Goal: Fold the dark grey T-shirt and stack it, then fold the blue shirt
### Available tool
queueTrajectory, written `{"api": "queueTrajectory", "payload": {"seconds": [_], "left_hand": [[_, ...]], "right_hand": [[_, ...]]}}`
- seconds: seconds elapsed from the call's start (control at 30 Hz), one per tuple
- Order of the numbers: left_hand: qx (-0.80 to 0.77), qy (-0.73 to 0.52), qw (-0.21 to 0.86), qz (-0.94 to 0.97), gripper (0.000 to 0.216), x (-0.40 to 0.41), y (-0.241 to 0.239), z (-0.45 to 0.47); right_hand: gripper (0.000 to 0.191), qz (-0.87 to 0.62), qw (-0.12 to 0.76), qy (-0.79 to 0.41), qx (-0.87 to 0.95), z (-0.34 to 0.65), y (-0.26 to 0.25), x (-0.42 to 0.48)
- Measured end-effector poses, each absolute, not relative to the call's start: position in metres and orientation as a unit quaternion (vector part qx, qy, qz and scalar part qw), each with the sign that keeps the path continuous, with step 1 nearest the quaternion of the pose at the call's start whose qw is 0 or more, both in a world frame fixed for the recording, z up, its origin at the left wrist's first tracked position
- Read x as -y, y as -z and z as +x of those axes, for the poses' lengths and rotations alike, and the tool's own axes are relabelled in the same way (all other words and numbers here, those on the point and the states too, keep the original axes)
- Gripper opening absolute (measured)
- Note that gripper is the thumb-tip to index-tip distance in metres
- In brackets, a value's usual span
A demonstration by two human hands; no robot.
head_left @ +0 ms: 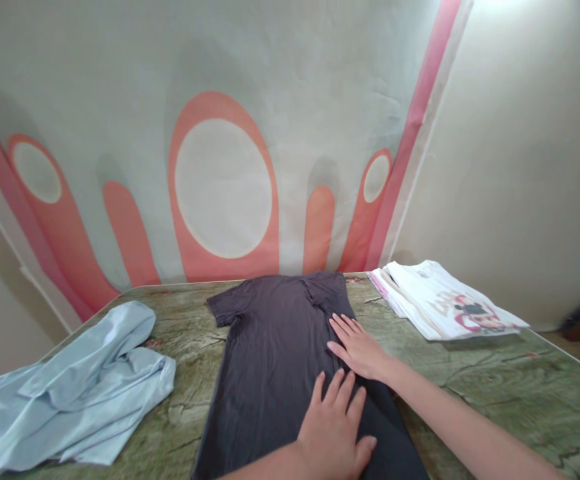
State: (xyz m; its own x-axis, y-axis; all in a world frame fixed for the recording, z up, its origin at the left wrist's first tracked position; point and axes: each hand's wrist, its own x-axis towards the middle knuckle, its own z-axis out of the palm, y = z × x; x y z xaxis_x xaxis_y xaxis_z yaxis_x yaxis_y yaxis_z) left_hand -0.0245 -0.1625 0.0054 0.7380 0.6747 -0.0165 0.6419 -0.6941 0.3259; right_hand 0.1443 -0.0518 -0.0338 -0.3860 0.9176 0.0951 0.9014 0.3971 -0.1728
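A dark T-shirt lies spread on the table, its sleeves toward the far edge and its lower end running out of view at the bottom. My left hand rests on the lower middle of the shirt, palm down with fingers spread. Farther up, my right hand lies flat on the shirt's right side, just below the right sleeve. Neither hand grips the cloth. Slight creases show near the right sleeve.
A crumpled light blue garment lies on the table's left side. Several folded white garments, the top one printed, are stacked at the far right. The wood-patterned table meets a wall with coral shapes behind.
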Motion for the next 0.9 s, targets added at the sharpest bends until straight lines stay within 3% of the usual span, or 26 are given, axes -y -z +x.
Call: {"api": "queueTrajectory", "payload": {"seconds": [0.2, 0.4, 0.63, 0.9], "left_hand": [[-0.338, -0.050, 0.196, 0.919, 0.062, 0.164, -0.023, -0.025], [-0.391, -0.099, 0.095, 0.910, 0.043, 0.095, -0.032, -0.003], [-0.406, -0.062, 0.055, 0.910, 0.066, 0.048, 0.013, 0.003], [-0.417, -0.093, 0.045, 0.903, 0.068, 0.054, 0.022, 0.000]], "right_hand": [[0.066, -0.560, 0.102, -0.058, 0.820, 0.160, 0.035, 0.059], [0.061, -0.585, 0.142, -0.045, 0.797, 0.185, 0.031, 0.002], [0.063, -0.628, 0.068, -0.049, 0.773, 0.209, 0.051, -0.020], [0.059, -0.620, 0.082, -0.042, 0.780, 0.200, 0.047, -0.045]]}}
